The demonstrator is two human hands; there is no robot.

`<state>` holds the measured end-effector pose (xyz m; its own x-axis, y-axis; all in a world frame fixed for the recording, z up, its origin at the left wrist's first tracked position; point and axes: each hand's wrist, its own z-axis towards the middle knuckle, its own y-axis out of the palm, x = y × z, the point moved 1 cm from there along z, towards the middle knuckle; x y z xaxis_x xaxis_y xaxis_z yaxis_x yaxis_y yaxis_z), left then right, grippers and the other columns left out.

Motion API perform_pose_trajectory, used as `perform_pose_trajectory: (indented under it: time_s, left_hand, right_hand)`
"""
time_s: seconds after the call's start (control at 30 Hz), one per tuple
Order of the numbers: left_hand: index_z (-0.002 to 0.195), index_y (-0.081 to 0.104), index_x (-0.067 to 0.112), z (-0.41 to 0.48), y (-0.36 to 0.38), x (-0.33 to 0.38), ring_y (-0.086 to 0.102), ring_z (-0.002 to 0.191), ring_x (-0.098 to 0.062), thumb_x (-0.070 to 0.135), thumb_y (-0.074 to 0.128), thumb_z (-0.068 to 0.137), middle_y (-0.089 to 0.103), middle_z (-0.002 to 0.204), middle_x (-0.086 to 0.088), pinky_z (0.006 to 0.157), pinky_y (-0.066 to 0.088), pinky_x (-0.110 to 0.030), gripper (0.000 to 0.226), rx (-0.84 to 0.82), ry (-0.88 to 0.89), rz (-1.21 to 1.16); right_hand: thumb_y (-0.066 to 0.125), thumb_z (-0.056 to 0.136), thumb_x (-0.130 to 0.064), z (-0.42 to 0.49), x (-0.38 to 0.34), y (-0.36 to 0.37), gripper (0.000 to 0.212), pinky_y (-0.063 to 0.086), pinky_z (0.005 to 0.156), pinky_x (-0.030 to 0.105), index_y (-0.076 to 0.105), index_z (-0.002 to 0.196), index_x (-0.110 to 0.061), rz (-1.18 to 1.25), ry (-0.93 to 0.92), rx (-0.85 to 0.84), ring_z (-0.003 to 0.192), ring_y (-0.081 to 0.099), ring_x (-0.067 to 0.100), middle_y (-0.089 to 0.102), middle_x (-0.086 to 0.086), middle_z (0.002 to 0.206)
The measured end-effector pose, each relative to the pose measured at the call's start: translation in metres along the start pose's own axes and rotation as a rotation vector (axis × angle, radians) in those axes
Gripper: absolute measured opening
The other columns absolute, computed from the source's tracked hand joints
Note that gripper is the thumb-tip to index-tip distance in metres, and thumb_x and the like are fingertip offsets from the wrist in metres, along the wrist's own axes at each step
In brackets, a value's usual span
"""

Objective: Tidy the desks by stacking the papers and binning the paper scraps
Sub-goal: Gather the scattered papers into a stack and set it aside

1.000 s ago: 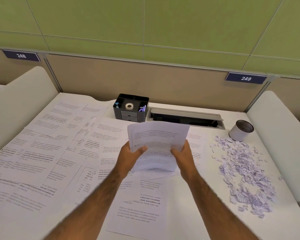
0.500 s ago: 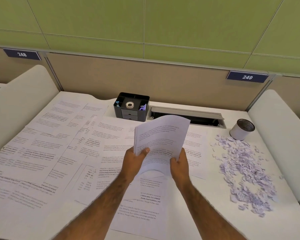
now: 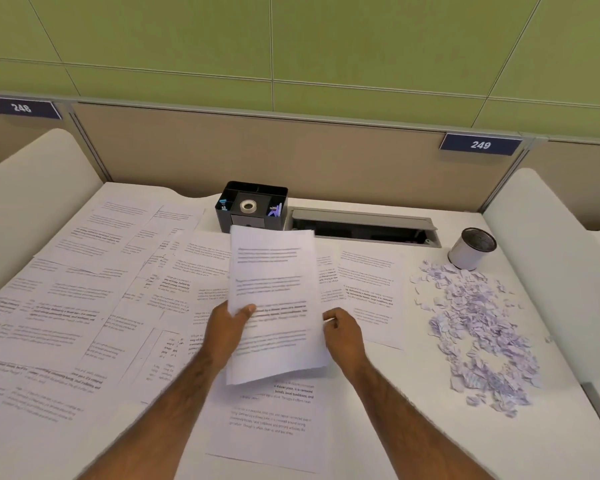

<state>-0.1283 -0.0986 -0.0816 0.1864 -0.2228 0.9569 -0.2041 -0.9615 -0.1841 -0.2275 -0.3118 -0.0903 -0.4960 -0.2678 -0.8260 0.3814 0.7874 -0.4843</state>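
Left hand [image 3: 227, 329] pinches the paper stack [image 3: 274, 271], just before the organizer [image 3: 252, 206]; right hand [image 3: 343, 334] curled at its edge, grip unclear.

The sheaf of papers [image 3: 274, 299] has swung round from sideways to lengthwise, short edge forward

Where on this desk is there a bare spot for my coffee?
Bare desk shows at the front right, between the nearest sheet and the paper scraps, plus a narrow strip between the rightmost sheet and those scraps. The left side is crowded with overlapping sheets. The left hand holds a paper stack mid-desk.
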Motion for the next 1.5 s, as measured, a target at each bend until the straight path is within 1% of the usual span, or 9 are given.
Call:
perform_pose_trajectory:
  time_s: [0.1,0.2,0.3,0.47,0.67,0.93,1.07,1.23,1.5]
  left_hand:
    - [0.119,0.067,0.018,0.004,-0.029,-0.009,0.071,0.09,-0.01,0.016,0.07,0.096,0.073,0.098,0.009,0.078,0.055,-0.025,0.023,-0.001,-0.077,-0.072]
    - [0.117,0.07,0.014,0.008,-0.063,-0.026,0.075,0.093,-0.023,0.017,0.073,0.093,0.078,0.101,-0.001,0.09,0.059,-0.042,0.025,0.003,-0.165,-0.077]
    - [0.112,0.072,0.016,0.01,-0.091,-0.037,0.075,0.096,-0.027,0.019,0.075,0.091,0.079,0.103,-0.004,0.092,0.058,-0.047,0.021,-0.009,-0.222,-0.067]
    - [0.116,0.072,0.015,0.021,-0.13,-0.051,0.075,0.098,-0.03,0.018,0.075,0.091,0.079,0.105,-0.006,0.095,0.057,-0.052,0.026,-0.014,-0.278,-0.04]
    - [0.122,0.07,0.013,0.046,-0.173,-0.068,0.074,0.101,-0.03,0.022,0.078,0.089,0.078,0.11,-0.007,0.098,0.055,-0.055,0.035,-0.062,-0.313,0.016]
    - [0.118,0.071,0.012,0.072,-0.202,-0.075,0.074,0.098,-0.03,0.021,0.075,0.091,0.077,0.108,-0.008,0.095,0.057,-0.05,0.028,-0.141,-0.301,0.045]
    - [0.116,0.069,0.014,0.078,-0.206,-0.079,0.072,0.098,-0.026,0.02,0.073,0.094,0.075,0.109,-0.007,0.093,0.056,-0.043,0.024,-0.184,-0.28,0.074]
    - [0.124,0.07,0.01,0.084,-0.213,-0.088,0.072,0.101,-0.027,0.022,0.072,0.094,0.075,0.113,-0.007,0.098,0.055,-0.047,0.033,-0.239,-0.291,0.124]
    - [0.127,0.068,0.01,0.085,-0.212,-0.086,0.07,0.104,-0.025,0.021,0.071,0.095,0.074,0.117,-0.007,0.095,0.055,-0.04,0.034,-0.274,-0.285,0.126]
  right_hand:
    - [0.051,0.089,-0.006,-0.003,0.001,0.01,0.021,0.054,0.068,0.033,0.066,0.099,-0.018,0.055,0.103,-0.169,0.077,0.063,0.02,0.068,0.004,0.091]
    - [0.057,0.089,-0.008,-0.011,0.001,0.028,0.017,0.055,0.064,0.033,0.066,0.103,-0.013,0.081,0.159,-0.294,0.069,0.065,0.019,0.069,0.008,0.092]
    - [0.062,0.087,-0.021,-0.014,0.001,0.045,0.011,0.058,0.081,0.035,0.065,0.097,-0.021,-0.138,0.124,-0.201,0.089,0.068,0.019,0.07,0.001,0.104]
    - [0.064,0.091,-0.039,-0.022,-0.013,0.071,0.039,0.048,0.091,0.03,0.061,0.121,-0.014,-0.45,0.026,-0.181,0.112,0.06,0.021,0.062,0.002,0.122]
    - [0.057,0.097,-0.042,-0.032,-0.033,0.106,0.042,0.051,0.092,0.037,0.054,0.126,-0.012,-0.642,0.025,-0.126,0.116,0.056,0.025,0.055,0.008,0.127]
    - [0.076,0.077,-0.062,-0.043,-0.049,0.144,0.073,0.05,0.094,0.044,0.051,0.123,-0.012,-0.692,0.294,0.016,0.118,0.053,0.026,0.054,0.006,0.123]
    - [0.079,0.079,-0.054,-0.044,-0.06,0.159,0.069,0.05,0.093,0.045,0.048,0.124,-0.011,-0.685,0.39,0.037,0.116,0.056,0.027,0.055,0.008,0.123]
    - [0.082,0.079,-0.044,-0.046,-0.063,0.17,0.062,0.05,0.094,0.048,0.051,0.12,-0.01,-0.588,0.457,0.082,0.111,0.061,0.032,0.062,0.009,0.119]
    - [0.07,0.082,-0.021,-0.039,-0.059,0.178,0.019,0.059,0.08,0.041,0.058,0.095,-0.014,-0.277,0.384,0.081,0.087,0.066,0.021,0.068,0.002,0.096]
